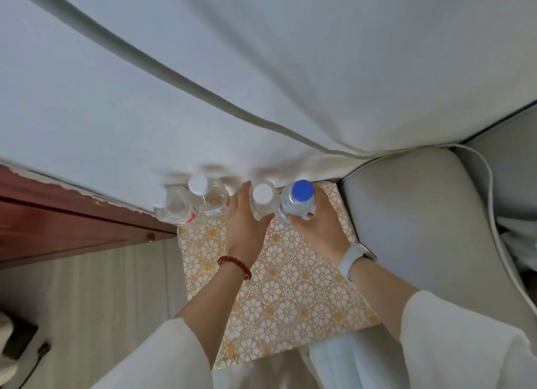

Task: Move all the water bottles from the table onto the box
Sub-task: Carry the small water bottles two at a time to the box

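From my remote seat I saw my left hand (pixel 247 214) curled round the white-capped bottle (pixel 263 201), fingers on its far left side and thumb wrapped at its near side, gripping it upright. Just beside it, my right hand (pixel 321 226) gripped the blue-capped bottle (pixel 297 202), fingers round its right side and thumb against its near side; that bottle touched or nearly touched the white-capped one. Both stood at the far edge of the patterned surface (pixel 290 287), a floral gold-and-white cloth; I could not tell whether it covered the table or the box. To the left of my left hand, two more white-capped bottles stood close together at the same far edge: the middle bottle (pixel 207 198) just beside my knuckles and the leftmost bottle (pixel 171 207) touching it, partly over the cloth's left corner. A red bead bracelet (pixel 235 266) sat on my left wrist, a pale wristband (pixel 350 261) on my right. Behind the bottles hung a white curtain (pixel 261 69); a grey cushion (pixel 421 214) lay to the right, and dark red wood (pixel 58 229) to the left.
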Tool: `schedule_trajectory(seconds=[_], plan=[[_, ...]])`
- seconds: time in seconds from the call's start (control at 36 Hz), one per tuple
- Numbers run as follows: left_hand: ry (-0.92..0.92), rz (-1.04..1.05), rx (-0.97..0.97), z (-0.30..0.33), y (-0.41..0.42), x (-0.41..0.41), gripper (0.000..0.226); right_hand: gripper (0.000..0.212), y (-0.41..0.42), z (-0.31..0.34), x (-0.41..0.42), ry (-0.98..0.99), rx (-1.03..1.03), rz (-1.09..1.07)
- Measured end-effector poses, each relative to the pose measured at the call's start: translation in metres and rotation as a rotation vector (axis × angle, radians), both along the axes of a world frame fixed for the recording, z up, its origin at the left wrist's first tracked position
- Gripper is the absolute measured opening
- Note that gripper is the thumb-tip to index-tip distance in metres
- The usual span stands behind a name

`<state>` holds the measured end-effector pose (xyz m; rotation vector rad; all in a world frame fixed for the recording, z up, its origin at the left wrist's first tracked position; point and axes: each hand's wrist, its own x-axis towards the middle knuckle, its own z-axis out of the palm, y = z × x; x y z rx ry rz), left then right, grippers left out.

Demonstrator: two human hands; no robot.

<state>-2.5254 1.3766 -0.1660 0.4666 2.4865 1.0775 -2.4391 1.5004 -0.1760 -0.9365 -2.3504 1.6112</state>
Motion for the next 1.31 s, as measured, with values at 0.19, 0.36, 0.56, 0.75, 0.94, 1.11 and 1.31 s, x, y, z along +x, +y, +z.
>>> schedule_trajectory(seconds=[0.19,0.36,0.56,0.75,0.94,1.11,1.31], plan=[[0.112,-0.049,0.036,0.010,0.004,-0.011,0.073,0.079,0.004,0.000,0.001,-0.053,0.016,0.062],[0.283,-0.087,-0.043,0.026,0.000,-0.018,0.055,0.062,0.001,0.006,-0.002,-0.035,0.124,0.035],[0.459,-0.148,-0.180,0.025,-0.003,-0.028,0.047,0.047,-0.003,0.008,-0.016,0.016,0.117,-0.008],[0.640,-0.179,-0.270,0.028,-0.006,-0.034,0.055,0.059,-0.007,0.014,-0.042,0.001,0.149,-0.012],[0.845,-0.205,-0.469,0.026,-0.008,-0.036,0.067,0.059,-0.009,0.019,-0.051,0.003,0.093,-0.071],[0.840,-0.183,-0.474,0.024,-0.011,-0.039,0.064,0.057,-0.008,0.020,-0.051,0.024,0.161,-0.018],[0.809,-0.197,-0.509,0.022,-0.016,-0.035,0.074,0.072,-0.011,0.027,-0.046,-0.002,0.023,-0.038]])
